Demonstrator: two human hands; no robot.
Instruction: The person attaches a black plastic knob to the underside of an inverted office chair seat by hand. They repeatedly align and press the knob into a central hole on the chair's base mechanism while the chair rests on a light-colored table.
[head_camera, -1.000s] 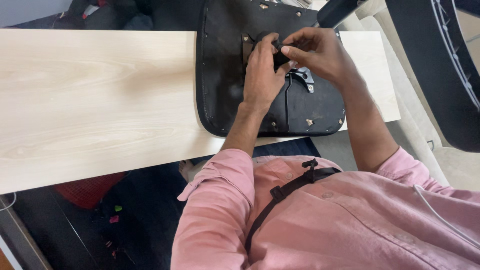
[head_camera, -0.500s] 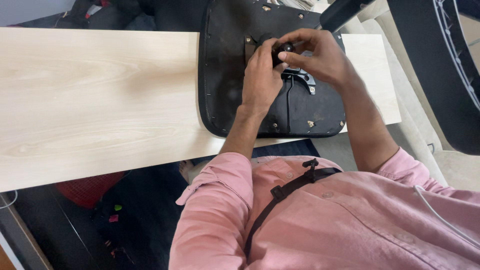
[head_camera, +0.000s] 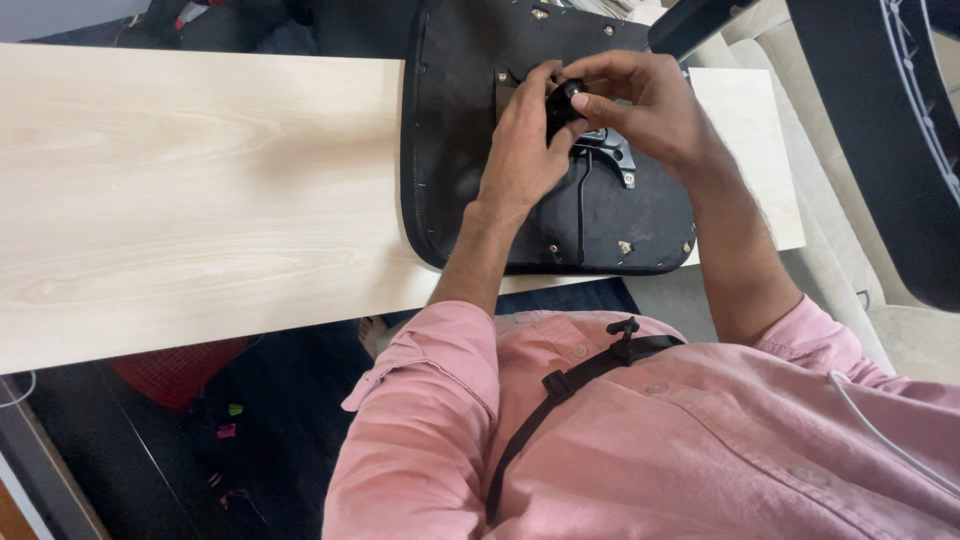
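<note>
Both hands pinch a small black round knob (head_camera: 566, 100): left hand (head_camera: 522, 150), right hand (head_camera: 650, 110), above the upturned black chair seat (head_camera: 450, 160) on the pale wooden table (head_camera: 200, 190).

We cannot make out the small black part (head_camera: 563, 100) on the seat base (head_camera: 450, 150), our fingers (head_camera: 600, 75) covering it.

seat base (head_camera: 470, 150) on table (head_camera: 200, 190), right end

Looks like an office or furniture assembly space: long pale wood-grain desk top (head_camera: 200, 190), upturned black chair seat (head_camera: 450, 150) lying on it, another black mesh chair part (head_camera: 880, 130) at far right, beige floor (head_camera: 900, 320), red basket (head_camera: 175, 370) underneath.
</note>
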